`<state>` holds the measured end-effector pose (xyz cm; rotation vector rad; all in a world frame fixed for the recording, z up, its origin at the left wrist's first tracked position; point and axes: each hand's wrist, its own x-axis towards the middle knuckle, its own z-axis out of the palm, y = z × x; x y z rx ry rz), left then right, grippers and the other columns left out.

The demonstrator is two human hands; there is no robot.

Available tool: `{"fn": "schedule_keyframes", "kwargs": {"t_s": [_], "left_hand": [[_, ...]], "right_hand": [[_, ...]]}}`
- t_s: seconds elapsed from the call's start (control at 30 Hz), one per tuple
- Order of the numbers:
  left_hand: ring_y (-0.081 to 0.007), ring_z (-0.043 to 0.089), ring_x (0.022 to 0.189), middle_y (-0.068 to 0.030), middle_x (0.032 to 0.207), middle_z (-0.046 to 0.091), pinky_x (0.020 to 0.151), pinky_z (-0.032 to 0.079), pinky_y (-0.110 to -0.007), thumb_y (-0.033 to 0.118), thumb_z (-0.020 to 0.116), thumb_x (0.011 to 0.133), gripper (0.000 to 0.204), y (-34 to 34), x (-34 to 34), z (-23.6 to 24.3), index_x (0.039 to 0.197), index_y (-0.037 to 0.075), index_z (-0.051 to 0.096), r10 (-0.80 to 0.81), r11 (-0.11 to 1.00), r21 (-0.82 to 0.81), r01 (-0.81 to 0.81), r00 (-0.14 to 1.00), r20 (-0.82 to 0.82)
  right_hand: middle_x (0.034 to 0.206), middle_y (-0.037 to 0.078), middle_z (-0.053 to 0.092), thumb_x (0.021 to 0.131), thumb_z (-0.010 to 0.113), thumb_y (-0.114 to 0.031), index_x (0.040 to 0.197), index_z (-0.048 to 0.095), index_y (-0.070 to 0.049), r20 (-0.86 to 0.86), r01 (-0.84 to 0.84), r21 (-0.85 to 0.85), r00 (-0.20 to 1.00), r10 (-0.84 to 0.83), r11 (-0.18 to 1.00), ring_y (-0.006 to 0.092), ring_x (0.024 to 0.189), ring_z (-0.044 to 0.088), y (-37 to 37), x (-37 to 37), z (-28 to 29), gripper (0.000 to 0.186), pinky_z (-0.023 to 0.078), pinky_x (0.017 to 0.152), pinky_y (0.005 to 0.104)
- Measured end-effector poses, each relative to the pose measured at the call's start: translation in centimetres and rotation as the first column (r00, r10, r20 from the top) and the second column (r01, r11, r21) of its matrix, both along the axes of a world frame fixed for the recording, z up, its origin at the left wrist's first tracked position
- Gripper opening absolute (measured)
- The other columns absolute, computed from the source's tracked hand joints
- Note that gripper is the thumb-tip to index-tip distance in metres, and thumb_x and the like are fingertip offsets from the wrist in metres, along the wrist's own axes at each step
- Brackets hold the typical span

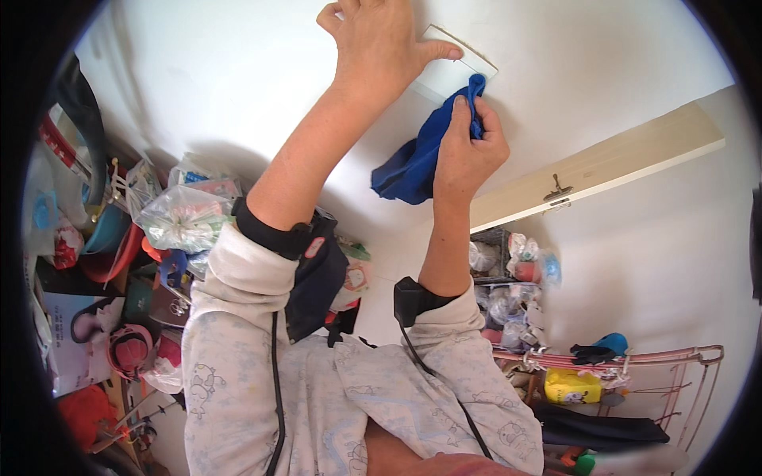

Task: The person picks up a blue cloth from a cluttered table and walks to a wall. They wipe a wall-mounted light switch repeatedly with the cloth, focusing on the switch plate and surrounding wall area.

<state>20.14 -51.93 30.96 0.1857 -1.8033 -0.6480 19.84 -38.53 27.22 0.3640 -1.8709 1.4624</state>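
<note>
Both my arms reach up to a white surface. My left hand [375,44] lies against it, thumb stretched to the right onto a pale rectangular panel [476,62]; it holds nothing I can see, and some of its fingers run out of the top of the picture. Just below the panel, my right hand [472,151] pinches a blue cloth [417,163] between thumb and fingers. The cloth's bunched upper end touches the panel's lower right corner, while the rest hangs down to the left. Part of the panel is hidden behind the cloth and my left thumb.
A cream wooden beam with a metal latch [558,189] runs at the right. Plastic bags [186,218], a pink helmet-like thing [131,351] and other goods crowd the left. A pink metal rack [667,355] with a yellow bag [573,386] stands lower right.
</note>
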Motion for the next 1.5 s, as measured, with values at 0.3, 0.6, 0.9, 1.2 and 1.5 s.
{"fn": "schedule_keyframes", "kwargs": {"t_s": [0.3, 0.6, 0.9, 1.2, 1.5], "left_hand": [[-0.0389, 0.026, 0.136, -0.0203, 0.141, 0.028, 0.102, 0.029, -0.060, 0.030, 0.094, 0.061, 0.093, 0.0, 0.0, 0.1, 0.133, 0.008, 0.040, 0.002, 1.000, 0.004, -0.002, 1.000, 0.011], [-0.0373, 0.026, 0.136, -0.0193, 0.140, 0.028, 0.103, 0.029, -0.059, 0.032, 0.094, 0.062, 0.093, 0.2, 0.6, 0.7, 0.133, 0.008, 0.040, -0.020, 0.999, 0.034, 0.018, 0.997, 0.079], [-0.0368, 0.025, 0.137, -0.0188, 0.142, 0.028, 0.107, 0.029, -0.060, 0.033, 0.093, 0.064, 0.091, 0.2, 0.6, 1.0, 0.134, 0.007, 0.041, 0.048, 0.999, 0.001, -0.049, 0.991, 0.126], [-0.0391, 0.026, 0.136, -0.0218, 0.142, 0.028, 0.104, 0.030, -0.061, 0.033, 0.093, 0.065, 0.093, 0.3, 0.8, 0.9, 0.135, 0.005, 0.038, 0.012, 1.000, 0.004, -0.013, 0.993, 0.114], [-0.0409, 0.027, 0.136, -0.0231, 0.144, 0.028, 0.103, 0.031, -0.062, 0.032, 0.093, 0.064, 0.094, 0.0, 0.1, 0.7, 0.135, 0.004, 0.038, 0.047, 0.999, -0.020, -0.044, 0.989, 0.137]], "right_hand": [[0.081, 0.009, 0.068, 0.087, 0.073, -0.011, 0.097, 0.069, 0.011, -0.094, 0.026, 0.032, 0.995, -0.023, 0.999, 0.0124, 0.072, 0.059, 0.0, -0.1, -0.2, 0.025, 0.050, 0.067, 0.0281], [0.076, 0.003, 0.064, 0.088, 0.072, -0.012, 0.092, 0.069, 0.010, -0.155, -0.086, -0.010, 0.984, 0.083, 0.996, 0.0087, 0.068, 0.053, 0.4, -0.7, 0.7, 0.022, 0.046, 0.062, 0.0267], [0.085, 0.010, 0.068, 0.090, 0.070, -0.011, 0.100, 0.067, 0.010, 0.065, -0.090, 0.005, 0.994, 0.090, 0.996, 0.0139, 0.076, 0.061, 1.3, 0.5, -3.6, 0.023, 0.051, 0.070, 0.0296], [0.109, 0.014, 0.064, 0.087, 0.065, 0.005, 0.107, 0.067, 0.001, -0.326, 0.068, 0.199, 0.946, 0.001, 0.978, 0.0245, 0.083, 0.064, 1.9, 0.6, -5.4, 0.020, 0.052, 0.068, 0.0324], [0.108, 0.013, 0.063, 0.061, 0.068, 0.011, 0.109, 0.066, 0.002, -0.491, 0.301, 0.414, 0.869, -0.067, 0.859, 0.0293, 0.085, 0.065, 1.1, -1.1, -6.1, 0.048, 0.053, 0.067, 0.0353]]}}
